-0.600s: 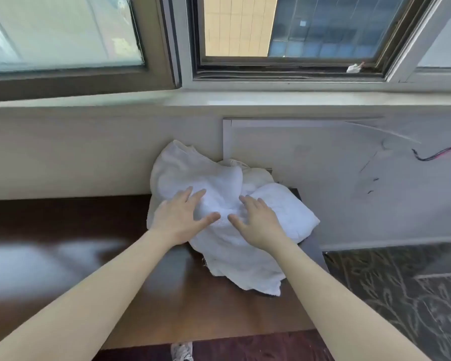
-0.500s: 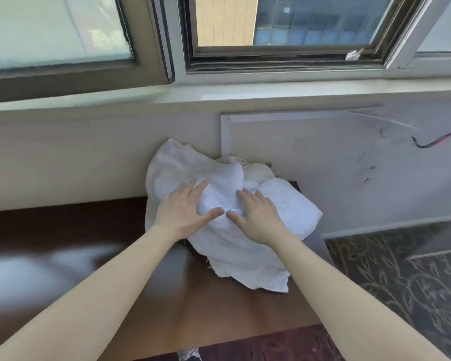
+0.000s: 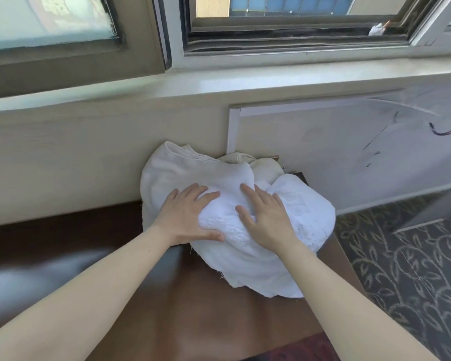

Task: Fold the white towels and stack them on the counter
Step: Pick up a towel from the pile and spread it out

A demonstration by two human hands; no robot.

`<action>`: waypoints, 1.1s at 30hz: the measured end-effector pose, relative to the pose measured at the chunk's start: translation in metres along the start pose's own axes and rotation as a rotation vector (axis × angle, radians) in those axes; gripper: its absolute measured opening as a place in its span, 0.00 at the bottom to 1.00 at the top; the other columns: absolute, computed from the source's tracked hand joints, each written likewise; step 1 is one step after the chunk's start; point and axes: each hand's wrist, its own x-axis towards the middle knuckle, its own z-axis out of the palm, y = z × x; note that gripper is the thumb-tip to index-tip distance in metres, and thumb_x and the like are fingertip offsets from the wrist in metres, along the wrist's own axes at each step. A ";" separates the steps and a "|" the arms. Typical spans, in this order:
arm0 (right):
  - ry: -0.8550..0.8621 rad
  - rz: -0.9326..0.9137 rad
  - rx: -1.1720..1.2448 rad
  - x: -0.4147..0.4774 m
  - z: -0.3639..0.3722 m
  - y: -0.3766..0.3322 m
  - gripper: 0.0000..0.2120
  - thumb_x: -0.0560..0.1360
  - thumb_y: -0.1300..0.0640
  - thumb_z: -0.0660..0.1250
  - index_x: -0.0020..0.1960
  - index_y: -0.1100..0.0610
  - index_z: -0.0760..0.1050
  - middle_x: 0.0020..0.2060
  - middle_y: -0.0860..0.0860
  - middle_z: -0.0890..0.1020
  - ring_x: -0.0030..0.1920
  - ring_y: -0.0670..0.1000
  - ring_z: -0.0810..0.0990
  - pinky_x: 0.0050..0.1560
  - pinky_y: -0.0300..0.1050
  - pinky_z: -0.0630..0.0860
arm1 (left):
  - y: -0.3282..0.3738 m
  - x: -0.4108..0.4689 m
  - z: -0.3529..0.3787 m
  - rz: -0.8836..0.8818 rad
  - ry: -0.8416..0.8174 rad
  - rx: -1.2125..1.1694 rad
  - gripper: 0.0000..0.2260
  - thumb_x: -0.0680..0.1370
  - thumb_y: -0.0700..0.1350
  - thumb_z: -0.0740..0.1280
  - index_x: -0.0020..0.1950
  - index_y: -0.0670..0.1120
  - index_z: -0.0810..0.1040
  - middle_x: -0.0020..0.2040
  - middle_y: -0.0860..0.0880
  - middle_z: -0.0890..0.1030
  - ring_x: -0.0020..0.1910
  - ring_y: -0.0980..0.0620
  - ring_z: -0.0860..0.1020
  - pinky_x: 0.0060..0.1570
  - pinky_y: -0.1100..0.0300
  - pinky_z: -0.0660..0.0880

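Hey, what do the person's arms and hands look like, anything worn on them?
The left forearm and right forearm are bare to the picture's edge: no sleeves show. The left hand and right hand carry no gloves, rings, watch or bracelet.

White towels (image 3: 245, 230) are soft, matt terry cloth; the counter (image 3: 193, 321) is dark, glossy wood.

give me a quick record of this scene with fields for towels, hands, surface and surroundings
towels: white, crumpled in one heap against the wall, none folded
left hand: flat on the heap's left side, fingers straight
right hand: flat on the heap's top, fingers spread
counter: dark brown, glossy, heap at its far right end
surroundings: window sill above, patterned carpet at right
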 end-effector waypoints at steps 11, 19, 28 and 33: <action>0.126 -0.048 0.071 0.005 -0.007 0.002 0.19 0.79 0.42 0.48 0.63 0.47 0.70 0.40 0.41 0.77 0.45 0.48 0.74 0.55 0.48 0.67 | 0.022 0.019 -0.010 -0.045 0.239 0.037 0.47 0.52 0.87 0.43 0.43 0.53 0.80 0.41 0.58 0.73 0.46 0.55 0.72 0.40 0.63 0.62; 0.030 -0.131 0.101 0.018 -0.033 -0.001 0.19 0.80 0.41 0.48 0.54 0.48 0.74 0.35 0.47 0.80 0.40 0.51 0.76 0.42 0.49 0.72 | 0.030 0.008 -0.024 -0.047 0.454 0.111 0.39 0.59 0.86 0.44 0.25 0.50 0.66 0.26 0.56 0.67 0.30 0.53 0.73 0.28 0.64 0.52; 0.072 -0.348 0.027 0.040 -0.056 -0.046 0.22 0.75 0.35 0.40 0.37 0.48 0.63 0.24 0.46 0.68 0.33 0.55 0.71 0.34 0.48 0.61 | 0.031 -0.048 -0.050 -0.148 0.666 0.121 0.35 0.62 0.80 0.60 0.24 0.47 0.64 0.26 0.56 0.60 0.25 0.53 0.62 0.28 0.65 0.51; 0.093 -0.505 -0.027 0.032 -0.061 -0.094 0.22 0.77 0.34 0.41 0.34 0.48 0.58 0.24 0.47 0.68 0.33 0.55 0.70 0.36 0.48 0.60 | 0.022 -0.096 -0.067 -0.217 0.739 0.141 0.35 0.62 0.80 0.61 0.24 0.47 0.63 0.25 0.55 0.60 0.24 0.52 0.62 0.27 0.65 0.50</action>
